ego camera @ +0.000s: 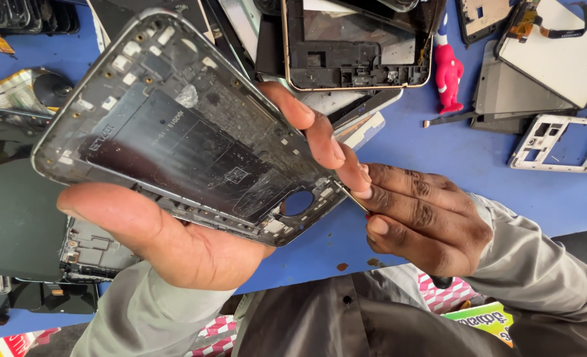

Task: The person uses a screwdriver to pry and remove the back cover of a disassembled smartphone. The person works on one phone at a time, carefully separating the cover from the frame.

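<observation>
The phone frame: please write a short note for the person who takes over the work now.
Left hand: holds the grey phone frame up over the blue table, inner side facing the camera, thumb under it, fingers over its right edge.
Right hand: pinches a thin tool whose tip sits at the frame's lower right corner.
Around it: other phone frames, screens and a small red figure lie on the table.
Done: the frame is already stripped and bare inside.
Left: the work at that corner looks unfinished.
</observation>
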